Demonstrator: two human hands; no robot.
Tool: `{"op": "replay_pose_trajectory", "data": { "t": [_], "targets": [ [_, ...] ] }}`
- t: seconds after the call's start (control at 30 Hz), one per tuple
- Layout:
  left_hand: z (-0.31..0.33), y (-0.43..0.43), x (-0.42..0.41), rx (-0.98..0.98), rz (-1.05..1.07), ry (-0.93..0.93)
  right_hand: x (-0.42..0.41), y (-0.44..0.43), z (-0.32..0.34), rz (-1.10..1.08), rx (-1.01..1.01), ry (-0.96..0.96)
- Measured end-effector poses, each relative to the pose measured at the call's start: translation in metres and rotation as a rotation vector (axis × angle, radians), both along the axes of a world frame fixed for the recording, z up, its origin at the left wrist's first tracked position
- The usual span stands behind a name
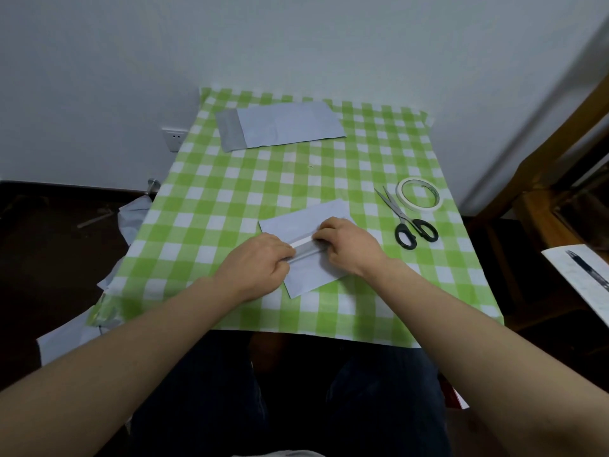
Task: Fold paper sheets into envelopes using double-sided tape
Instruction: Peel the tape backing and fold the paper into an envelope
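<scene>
Paper sheet mid-fold — left hand and right hand pinch its taped flap; next, likely pressing it flat.

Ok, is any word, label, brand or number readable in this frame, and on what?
No text is readable.
Tape roll: dark print on the inner core, too blurred to read.
Paper sheet at the right edge: faint marks, too small to read.

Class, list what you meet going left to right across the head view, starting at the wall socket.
Wall socket, left hand, right hand, both holding the folded paper, scissors, white sheet at right edge.
</scene>
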State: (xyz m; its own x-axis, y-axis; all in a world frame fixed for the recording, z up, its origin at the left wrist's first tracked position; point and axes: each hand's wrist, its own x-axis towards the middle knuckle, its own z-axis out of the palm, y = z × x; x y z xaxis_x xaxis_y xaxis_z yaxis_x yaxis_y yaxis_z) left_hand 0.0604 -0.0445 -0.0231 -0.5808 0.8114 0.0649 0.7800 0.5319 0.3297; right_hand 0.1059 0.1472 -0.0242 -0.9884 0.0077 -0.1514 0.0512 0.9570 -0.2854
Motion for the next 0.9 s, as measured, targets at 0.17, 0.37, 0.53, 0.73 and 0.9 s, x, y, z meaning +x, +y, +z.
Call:
{"op": "replay_pose_trajectory", "data": {
  "t": [0.17, 0.37, 0.53, 0.73, 0.9],
  "targets": [
    [0.002, -0.013, -0.002, 0.214, 0.42, -0.148, -0.001, -0.003, 0.003, -0.035, 0.018, 0.023],
    [-0.002, -0.001, -0.009, 0.097, 0.427, -0.218, -0.011, -0.016, 0.003, -0.091, 0.109, 0.015],
    [-0.004, 0.004, -0.013, -0.054, 0.441, -0.208, -0.018, -0.023, 0.007, -0.078, 0.096, 0.056],
    [-0.003, 0.002, -0.014, 0.043, 0.487, -0.304, -0.023, -0.038, 0.007, 0.069, -0.099, 0.022],
    [-0.005, -0.01, -0.016, 0.116, 0.541, -0.409, -0.03, -0.045, 0.006, 0.065, 0.012, 0.015]
  ]
}}
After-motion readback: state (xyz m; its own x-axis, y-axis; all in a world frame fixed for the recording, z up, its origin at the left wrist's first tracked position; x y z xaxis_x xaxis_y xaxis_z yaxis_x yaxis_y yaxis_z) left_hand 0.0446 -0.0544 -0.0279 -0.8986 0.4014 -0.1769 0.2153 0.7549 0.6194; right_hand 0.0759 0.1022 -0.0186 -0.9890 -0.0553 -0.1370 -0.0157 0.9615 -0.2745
